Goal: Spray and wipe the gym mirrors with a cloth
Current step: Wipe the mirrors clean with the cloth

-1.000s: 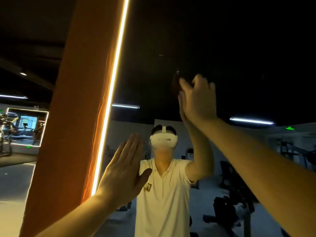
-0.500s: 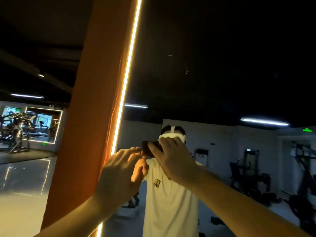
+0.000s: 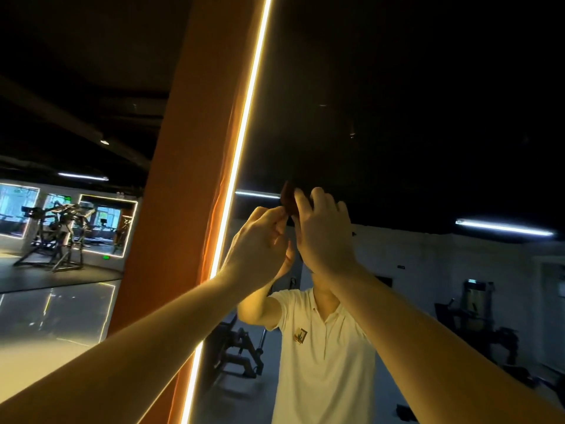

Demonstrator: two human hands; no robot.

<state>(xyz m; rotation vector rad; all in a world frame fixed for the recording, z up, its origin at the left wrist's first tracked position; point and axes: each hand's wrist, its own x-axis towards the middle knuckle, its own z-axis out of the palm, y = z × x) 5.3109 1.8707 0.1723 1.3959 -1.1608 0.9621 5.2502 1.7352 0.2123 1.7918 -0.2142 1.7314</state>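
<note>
Two hands [image 3: 260,240] [image 3: 324,237], one cloth [image 3: 289,199], one mirror [image 3: 397,117] — one pillar [image 3: 189,179]

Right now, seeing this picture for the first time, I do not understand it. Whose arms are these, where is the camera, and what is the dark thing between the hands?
There is no machine: a person wears a camera on the head, so the two bare arms reaching forward are that person's own. They face a mirror, so the figure in the white shirt is their reflection. The left hand and the right hand are raised together and both hold a small dark reddish cloth; the left pinches its edge. Beside the mirror a lit strip runs along an orange pillar, and gym machines stand further left.
</note>
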